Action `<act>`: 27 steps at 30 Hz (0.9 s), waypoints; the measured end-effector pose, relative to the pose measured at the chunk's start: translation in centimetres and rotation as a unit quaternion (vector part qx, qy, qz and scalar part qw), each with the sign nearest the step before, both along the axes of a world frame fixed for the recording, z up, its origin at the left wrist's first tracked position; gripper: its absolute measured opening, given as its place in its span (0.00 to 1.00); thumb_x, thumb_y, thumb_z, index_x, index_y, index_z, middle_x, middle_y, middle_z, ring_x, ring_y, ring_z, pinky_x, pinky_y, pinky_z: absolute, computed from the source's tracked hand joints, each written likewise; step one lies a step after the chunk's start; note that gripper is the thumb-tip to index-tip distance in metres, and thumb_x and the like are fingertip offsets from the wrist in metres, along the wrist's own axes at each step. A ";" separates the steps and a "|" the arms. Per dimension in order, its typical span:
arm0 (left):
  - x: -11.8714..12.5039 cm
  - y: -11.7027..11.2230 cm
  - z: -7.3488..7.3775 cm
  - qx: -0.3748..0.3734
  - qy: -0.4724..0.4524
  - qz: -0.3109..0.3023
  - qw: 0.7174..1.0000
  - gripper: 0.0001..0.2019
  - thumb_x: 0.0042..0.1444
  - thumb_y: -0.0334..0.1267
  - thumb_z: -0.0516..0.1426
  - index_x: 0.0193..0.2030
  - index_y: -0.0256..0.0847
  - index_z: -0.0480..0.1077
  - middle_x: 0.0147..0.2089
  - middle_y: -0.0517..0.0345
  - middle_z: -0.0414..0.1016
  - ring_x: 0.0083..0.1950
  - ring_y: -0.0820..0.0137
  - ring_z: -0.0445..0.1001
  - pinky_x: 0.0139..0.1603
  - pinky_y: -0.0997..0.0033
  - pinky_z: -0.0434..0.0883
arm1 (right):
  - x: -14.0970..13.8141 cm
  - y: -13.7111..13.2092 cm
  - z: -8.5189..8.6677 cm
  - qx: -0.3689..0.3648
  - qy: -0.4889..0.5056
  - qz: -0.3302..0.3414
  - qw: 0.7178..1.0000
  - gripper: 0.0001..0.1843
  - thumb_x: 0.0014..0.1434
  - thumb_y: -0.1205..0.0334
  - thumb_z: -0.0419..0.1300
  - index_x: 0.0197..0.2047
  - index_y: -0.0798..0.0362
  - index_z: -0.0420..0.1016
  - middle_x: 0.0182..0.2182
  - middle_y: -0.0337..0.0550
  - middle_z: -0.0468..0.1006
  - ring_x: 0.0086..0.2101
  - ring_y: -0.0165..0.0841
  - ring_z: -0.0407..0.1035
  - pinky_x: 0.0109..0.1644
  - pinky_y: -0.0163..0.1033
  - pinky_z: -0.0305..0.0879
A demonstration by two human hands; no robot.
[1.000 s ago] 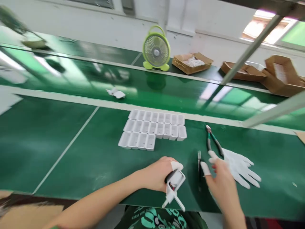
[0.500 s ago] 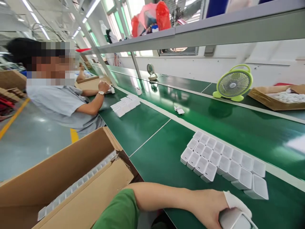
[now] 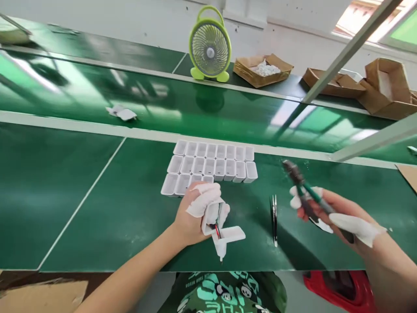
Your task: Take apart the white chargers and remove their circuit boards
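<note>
In the head view my left hand (image 3: 187,221), with white covers on its fingers, is closed round an open white plastic housing (image 3: 206,225). Red and dark wires run from inside it to a white plastic piece (image 3: 233,234) hanging at its front. Off to the right, my right hand (image 3: 348,215) grips a pair of pliers (image 3: 295,174) with dark jaws and green handles, slightly blurred. Metal tweezers (image 3: 275,219) lie on the table between the hands. Partly hidden under my right hand is a flat white piece (image 3: 322,224).
Rows of open white housings (image 3: 208,166) stand just beyond my left hand. A small white part (image 3: 122,113) lies on the green strip behind. Further back are a green fan (image 3: 210,50) and cardboard boxes (image 3: 260,80). A metal post (image 3: 352,48) slants at right.
The view has swung right and down, and the co-worker is out of sight. My left hand, with the housing, is nearer the picture's middle. My right hand with pliers has come into view.
</note>
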State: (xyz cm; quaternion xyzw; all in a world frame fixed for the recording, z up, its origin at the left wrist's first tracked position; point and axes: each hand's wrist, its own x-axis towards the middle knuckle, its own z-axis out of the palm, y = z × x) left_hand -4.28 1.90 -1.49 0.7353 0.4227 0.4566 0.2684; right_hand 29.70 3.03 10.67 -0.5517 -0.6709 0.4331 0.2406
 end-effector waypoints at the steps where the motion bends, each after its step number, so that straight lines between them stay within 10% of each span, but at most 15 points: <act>1: 0.0 -0.1 0.2 0.052 0.004 0.028 0.998 0.27 0.55 0.40 0.65 0.60 0.53 0.63 0.51 0.49 0.76 0.53 0.52 0.78 0.61 0.40 0.72 | -0.7 -0.9 0.3 -0.058 0.037 0.038 0.997 0.21 0.65 0.44 0.56 0.48 0.49 0.82 0.37 0.49 0.84 0.34 0.42 0.80 0.36 0.44 0.77; 27: 0.7 -0.9 2.8 0.307 0.220 0.122 0.918 0.19 0.55 0.27 0.64 0.54 0.31 0.69 0.38 0.43 0.77 0.41 0.53 0.80 0.40 0.57 0.78 | -7.6 -5.5 3.3 0.008 -0.307 0.221 0.926 0.24 0.69 0.50 0.54 0.61 0.56 0.70 0.48 0.60 0.79 0.51 0.50 0.78 0.49 0.55 0.81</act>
